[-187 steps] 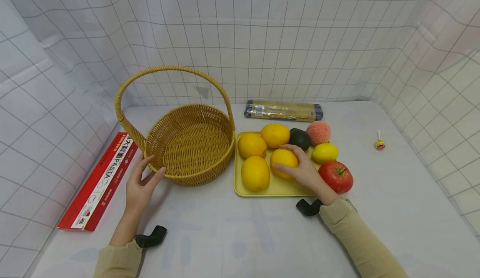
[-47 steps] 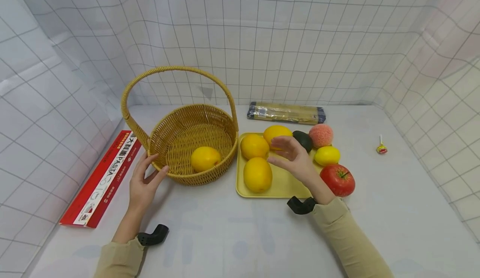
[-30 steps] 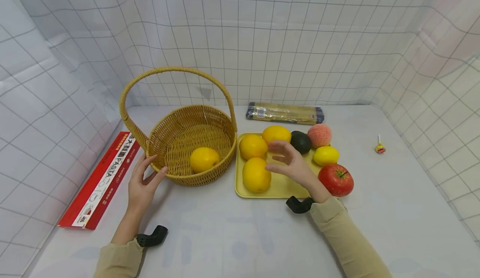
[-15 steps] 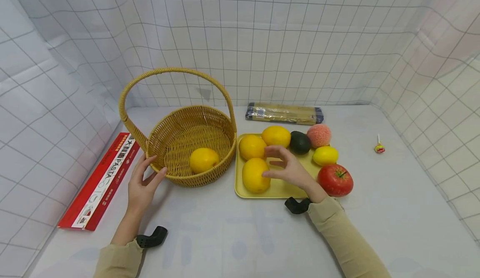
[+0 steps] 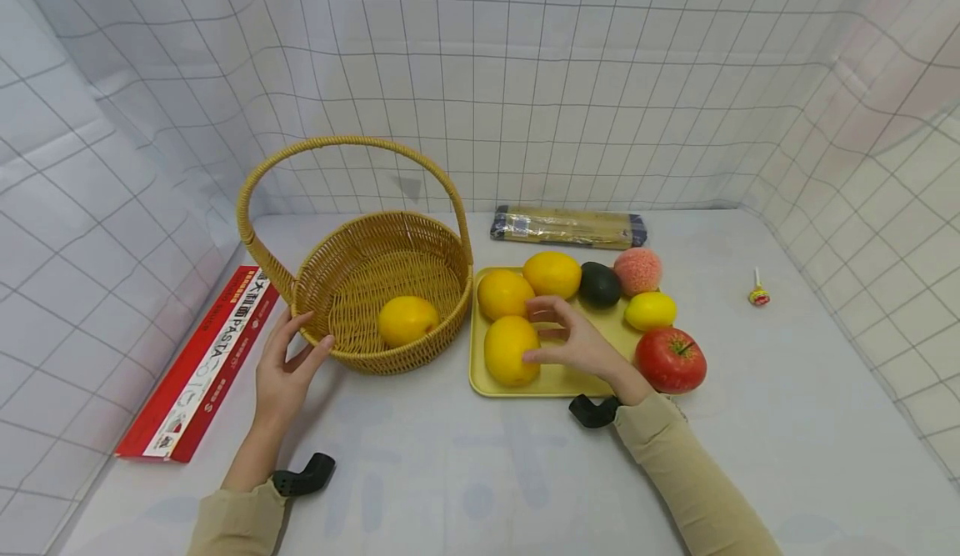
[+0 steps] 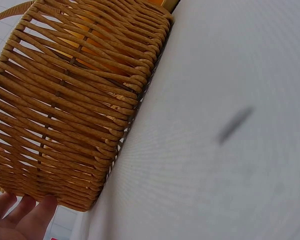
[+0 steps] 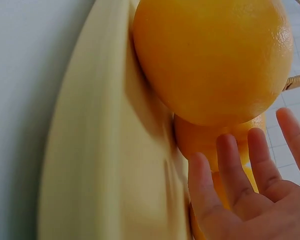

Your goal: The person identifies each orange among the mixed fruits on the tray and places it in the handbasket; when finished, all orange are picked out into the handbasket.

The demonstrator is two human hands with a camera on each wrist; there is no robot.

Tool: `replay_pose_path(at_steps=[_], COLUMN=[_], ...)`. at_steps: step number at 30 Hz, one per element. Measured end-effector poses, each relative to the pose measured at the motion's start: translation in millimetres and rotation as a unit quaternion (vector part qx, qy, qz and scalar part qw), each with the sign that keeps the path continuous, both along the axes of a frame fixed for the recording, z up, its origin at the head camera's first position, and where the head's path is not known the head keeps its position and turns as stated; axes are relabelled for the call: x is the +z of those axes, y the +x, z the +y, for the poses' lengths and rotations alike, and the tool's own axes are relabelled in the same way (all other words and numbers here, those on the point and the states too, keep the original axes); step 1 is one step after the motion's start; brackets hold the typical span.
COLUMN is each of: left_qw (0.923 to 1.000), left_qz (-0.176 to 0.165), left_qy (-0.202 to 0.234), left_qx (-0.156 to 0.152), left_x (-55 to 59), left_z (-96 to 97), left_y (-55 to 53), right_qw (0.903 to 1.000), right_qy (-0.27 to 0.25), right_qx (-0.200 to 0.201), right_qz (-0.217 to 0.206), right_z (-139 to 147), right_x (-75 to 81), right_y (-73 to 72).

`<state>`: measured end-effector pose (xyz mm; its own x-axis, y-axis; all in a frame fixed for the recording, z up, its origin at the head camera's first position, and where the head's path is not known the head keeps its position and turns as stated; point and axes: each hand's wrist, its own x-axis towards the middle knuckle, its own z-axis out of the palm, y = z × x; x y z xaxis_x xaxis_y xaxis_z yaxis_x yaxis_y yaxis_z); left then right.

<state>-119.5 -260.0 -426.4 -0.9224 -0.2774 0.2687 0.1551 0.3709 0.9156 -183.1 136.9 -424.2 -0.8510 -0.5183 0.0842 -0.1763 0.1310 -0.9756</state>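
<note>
Fingers (image 6: 41, 215) of the left hand (image 5: 281, 377) are resting, parted, against the near-left side of the wicker basket (image 5: 393, 361), inside which a yellow-orange fruit (image 5: 408, 321) is lying by the front wall. Further right, the right hand (image 5: 581, 343) is holding nothing, its fingers and thumb standing wide apart beside the front-left fruit (image 5: 510, 352) on the yellow tray (image 5: 564, 383); whether the thumb is touching that fruit I cannot tell.

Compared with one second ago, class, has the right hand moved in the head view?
Yes: against the yellow tray, the right hand has shifted slightly left and toward the tray's near edge.
</note>
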Motion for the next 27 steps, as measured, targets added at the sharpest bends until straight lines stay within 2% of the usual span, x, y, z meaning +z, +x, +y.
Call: replay_pose_path(at_steps=[8,17,27], left_qw=[0.9999,0.9998,0.9997], left_qz=[0.011,0.013,0.019], left_qy=[0.007,0.012,0.013], left_qx=[-0.004,-0.006,-0.007], left_x=[-1.4,-2.5,-1.8], left_z=[-0.6,-1.3,-0.7], left_y=[-0.8,-1.9,-1.2], right_qw=[0.9999,0.9997,0.9992], right_qy=[0.004,0.003,0.019], right_qx=[0.012,0.019,0.030], right_qz=[0.000,-0.018,-0.017], right_z=[0.7,0.8,0.4], right_x=[-5.1,-6.1,-6.0], right_y=[-0.4,-0.3,-0.1])
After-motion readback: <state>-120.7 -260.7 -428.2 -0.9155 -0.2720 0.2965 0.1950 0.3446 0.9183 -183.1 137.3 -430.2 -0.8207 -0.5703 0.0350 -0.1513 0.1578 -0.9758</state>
